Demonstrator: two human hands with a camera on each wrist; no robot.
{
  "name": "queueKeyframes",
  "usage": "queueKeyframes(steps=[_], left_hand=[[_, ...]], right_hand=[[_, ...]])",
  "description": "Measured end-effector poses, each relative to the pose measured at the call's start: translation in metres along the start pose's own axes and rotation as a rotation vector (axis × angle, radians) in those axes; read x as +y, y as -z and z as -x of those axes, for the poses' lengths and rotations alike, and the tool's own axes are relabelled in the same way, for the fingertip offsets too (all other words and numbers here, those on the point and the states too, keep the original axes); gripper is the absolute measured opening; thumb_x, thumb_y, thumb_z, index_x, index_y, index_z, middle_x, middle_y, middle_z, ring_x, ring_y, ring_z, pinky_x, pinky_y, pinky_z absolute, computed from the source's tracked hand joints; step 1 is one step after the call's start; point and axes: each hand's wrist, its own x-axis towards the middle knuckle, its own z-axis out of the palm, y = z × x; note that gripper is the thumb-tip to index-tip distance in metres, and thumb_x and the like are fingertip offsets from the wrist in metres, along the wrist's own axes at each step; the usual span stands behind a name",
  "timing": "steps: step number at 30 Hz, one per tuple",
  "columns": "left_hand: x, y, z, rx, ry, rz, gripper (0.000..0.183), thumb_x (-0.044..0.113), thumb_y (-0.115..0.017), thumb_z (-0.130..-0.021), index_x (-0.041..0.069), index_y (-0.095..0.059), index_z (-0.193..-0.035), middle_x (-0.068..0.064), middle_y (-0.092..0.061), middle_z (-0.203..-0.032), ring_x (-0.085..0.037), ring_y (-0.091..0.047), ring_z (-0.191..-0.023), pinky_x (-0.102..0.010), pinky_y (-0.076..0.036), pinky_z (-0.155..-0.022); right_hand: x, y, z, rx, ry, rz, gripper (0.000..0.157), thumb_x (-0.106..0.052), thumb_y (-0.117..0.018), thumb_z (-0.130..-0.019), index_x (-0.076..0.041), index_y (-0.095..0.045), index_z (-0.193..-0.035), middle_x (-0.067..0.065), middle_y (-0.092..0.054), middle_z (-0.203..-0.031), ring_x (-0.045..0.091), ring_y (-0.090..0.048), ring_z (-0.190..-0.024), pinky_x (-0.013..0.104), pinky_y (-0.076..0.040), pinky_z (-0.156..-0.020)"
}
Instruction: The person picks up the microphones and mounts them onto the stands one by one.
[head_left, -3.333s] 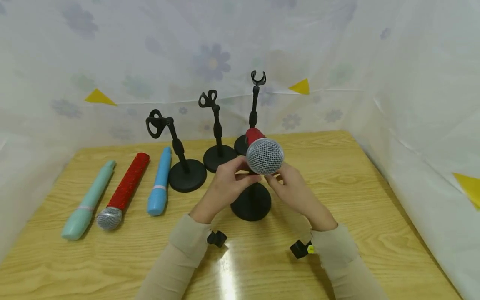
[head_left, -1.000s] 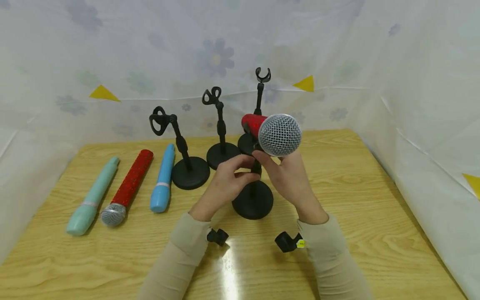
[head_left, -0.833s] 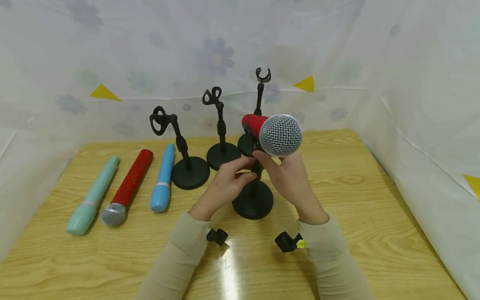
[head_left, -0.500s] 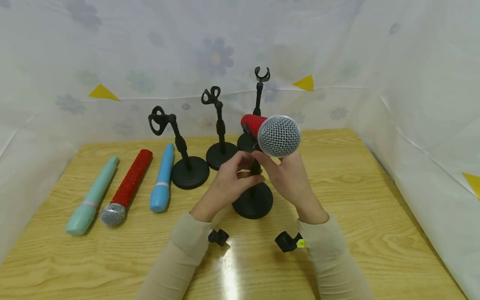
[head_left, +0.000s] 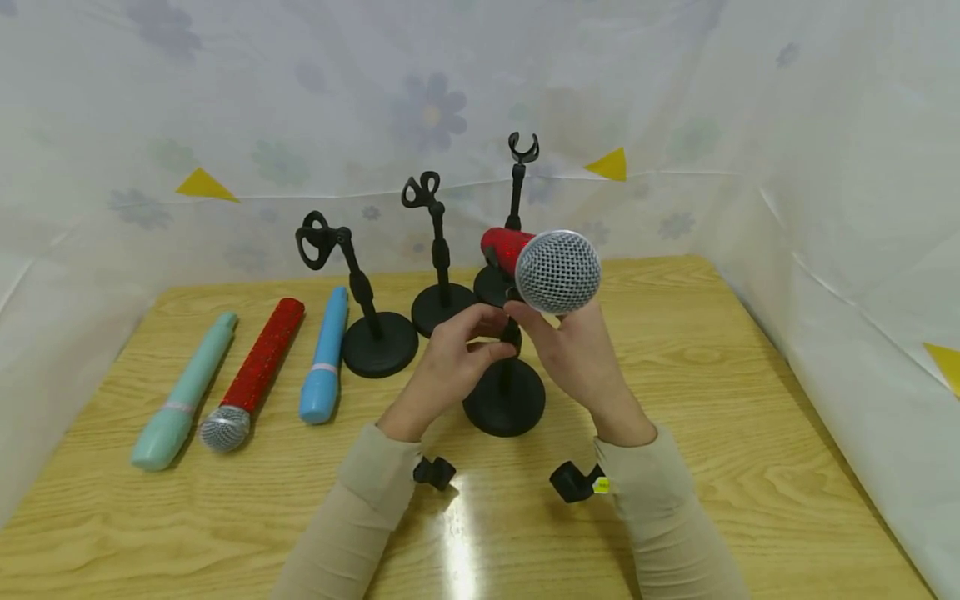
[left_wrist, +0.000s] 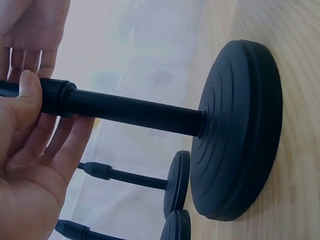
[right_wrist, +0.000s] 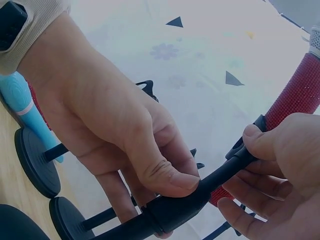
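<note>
A red microphone (head_left: 558, 272) with a silver mesh head sits in the clip of a black desk microphone stand (head_left: 506, 400), its head toward me and to the right. My left hand (head_left: 448, 358) holds the collar on the stand's pole, thumb on one side and fingers on the other, as the left wrist view shows with the collar (left_wrist: 56, 96) large. Higher up, just under the microphone, my right hand (head_left: 573, 358) pinches the clip's joint. In the right wrist view that joint (right_wrist: 245, 150) lies between thumb and fingers. The microphone partly hides the right fingers in the head view.
Three more black stands, a left one (head_left: 378, 343), a middle one (head_left: 441, 308) and a right one (head_left: 517, 187), stand behind with bare clips. On the left lie a mint microphone (head_left: 183, 392), a red glittery microphone (head_left: 255, 371) and a blue microphone (head_left: 324, 358).
Since the earliest frame the microphone has swung, its head now farther right and higher. The right hand has risen to the clip joint. The left fingers have briefly shifted around the collar.
</note>
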Motion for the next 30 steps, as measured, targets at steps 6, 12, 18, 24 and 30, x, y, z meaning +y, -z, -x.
queueKeyframes(steps=[6, 12, 18, 24, 30], left_hand=[[-0.0029, -0.0002, 0.0014, 0.025, -0.116, -0.072, 0.027, 0.012, -0.068, -0.096, 0.008, -0.064, -0.123, -0.009, -0.067, -0.121, -0.024, -0.070, -0.112, -0.039, -0.060, -0.096], [-0.0013, 0.0012, 0.0011, -0.013, -0.030, -0.005, 0.030, 0.017, -0.068, -0.097, 0.012, -0.064, -0.125, -0.006, -0.066, -0.125, -0.022, -0.066, -0.118, -0.038, -0.058, -0.100], [0.0035, -0.0042, -0.0009, -0.016, 0.077, 0.051, 0.035, 0.023, -0.078, -0.090, 0.014, -0.061, -0.120, -0.003, -0.065, -0.118, -0.017, -0.066, -0.112, -0.031, -0.059, -0.096], [0.0037, -0.0071, 0.0006, 0.056, -0.038, -0.077, 0.028, 0.018, -0.080, -0.087, 0.011, -0.061, -0.107, -0.004, -0.065, -0.108, -0.016, -0.071, -0.096, -0.028, -0.062, -0.085], [0.0020, -0.0061, 0.0022, 0.079, -0.157, -0.151, 0.021, 0.012, -0.078, -0.088, 0.010, -0.064, -0.102, -0.005, -0.067, -0.102, -0.016, -0.073, -0.092, -0.029, -0.063, -0.083]], right_hand=[[0.0004, -0.0007, -0.0002, -0.002, 0.019, 0.010, 0.049, -0.006, -0.069, -0.095, 0.000, -0.051, -0.140, 0.014, -0.057, -0.137, 0.024, -0.056, -0.124, 0.048, -0.050, -0.104], [-0.0009, -0.0006, -0.0001, -0.001, 0.016, 0.007, 0.046, -0.005, -0.068, -0.095, 0.001, -0.051, -0.137, 0.015, -0.058, -0.135, 0.024, -0.057, -0.122, 0.048, -0.051, -0.103], [-0.0007, -0.0001, 0.0004, -0.006, -0.017, 0.043, 0.040, -0.008, -0.069, -0.095, 0.001, -0.053, -0.131, 0.015, -0.059, -0.127, 0.024, -0.057, -0.114, 0.046, -0.051, -0.100], [-0.0007, -0.0016, 0.0009, -0.005, -0.014, 0.046, 0.032, -0.007, -0.068, -0.096, 0.002, -0.055, -0.124, 0.015, -0.060, -0.119, 0.023, -0.058, -0.107, 0.041, -0.053, -0.093], [-0.0004, -0.0032, 0.0020, -0.009, 0.045, 0.043, 0.026, -0.003, -0.065, -0.096, 0.006, -0.056, -0.118, 0.018, -0.060, -0.112, 0.023, -0.060, -0.103, 0.027, -0.054, -0.087]])
